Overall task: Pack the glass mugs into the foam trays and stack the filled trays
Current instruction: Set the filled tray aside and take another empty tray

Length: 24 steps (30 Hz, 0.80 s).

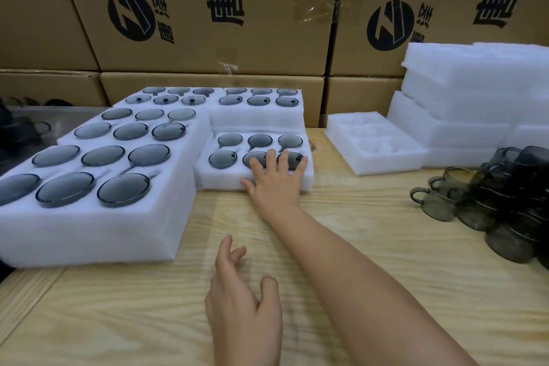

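On filled tray [219,180], right hand [274,178] lies flat, fingers spread; push evenly, low, so mugs [222,159] sit firm. Left hand [243,303] loose, empty.

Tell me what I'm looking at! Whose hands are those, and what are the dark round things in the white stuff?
The picture comes from a camera worn on a person's head, so you see their own hands. The right hand rests flat on a white foam tray full of grey glass mugs; you see their round tops. The left hand is open over the wooden table, holding nothing. An empty tray and loose mugs wait on the right. Cardboard boxes stand behind.
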Each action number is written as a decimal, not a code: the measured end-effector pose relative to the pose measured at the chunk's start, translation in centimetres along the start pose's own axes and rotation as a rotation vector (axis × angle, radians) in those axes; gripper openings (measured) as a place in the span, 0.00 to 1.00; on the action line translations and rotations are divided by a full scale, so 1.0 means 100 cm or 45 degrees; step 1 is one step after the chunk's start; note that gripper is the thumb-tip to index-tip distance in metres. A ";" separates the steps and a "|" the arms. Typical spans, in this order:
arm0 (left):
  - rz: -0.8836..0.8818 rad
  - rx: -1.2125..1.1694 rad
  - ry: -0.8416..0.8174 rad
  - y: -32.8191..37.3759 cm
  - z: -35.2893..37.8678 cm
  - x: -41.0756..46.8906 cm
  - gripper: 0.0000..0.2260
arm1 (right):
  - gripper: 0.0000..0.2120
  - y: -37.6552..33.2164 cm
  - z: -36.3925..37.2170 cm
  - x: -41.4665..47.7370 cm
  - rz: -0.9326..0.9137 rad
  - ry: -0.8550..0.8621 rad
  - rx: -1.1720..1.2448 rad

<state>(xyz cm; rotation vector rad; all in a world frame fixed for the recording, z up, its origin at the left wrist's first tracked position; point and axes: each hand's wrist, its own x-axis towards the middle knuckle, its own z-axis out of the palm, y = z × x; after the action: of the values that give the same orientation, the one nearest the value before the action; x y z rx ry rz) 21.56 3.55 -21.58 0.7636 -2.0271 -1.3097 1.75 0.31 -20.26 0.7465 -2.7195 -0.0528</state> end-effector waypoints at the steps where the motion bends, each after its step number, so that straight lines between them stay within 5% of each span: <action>1: -0.005 0.009 -0.003 0.001 0.000 0.000 0.33 | 0.24 0.001 -0.003 -0.001 -0.004 -0.020 0.023; 6: 0.003 0.003 -0.013 0.005 -0.001 0.001 0.30 | 0.21 0.029 -0.023 -0.005 -0.079 0.057 0.446; 9: 0.024 0.005 -0.027 0.006 -0.003 0.001 0.29 | 0.18 0.084 -0.035 0.000 0.287 0.375 0.644; 12: 0.007 0.028 -0.034 0.003 -0.002 0.001 0.29 | 0.18 0.142 -0.032 -0.004 0.558 0.197 0.456; 16: 0.006 0.044 -0.033 0.003 -0.002 0.001 0.30 | 0.15 0.179 -0.022 -0.011 0.494 -0.089 0.353; 24: 0.015 0.031 -0.034 0.003 -0.003 0.001 0.32 | 0.14 0.190 -0.021 -0.013 0.433 -0.037 0.460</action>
<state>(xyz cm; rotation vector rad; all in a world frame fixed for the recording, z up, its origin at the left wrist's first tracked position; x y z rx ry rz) 21.62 3.39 -21.20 0.7481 -2.0691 -1.2972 -5.89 17.43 -16.36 0.3595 -2.8777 0.5192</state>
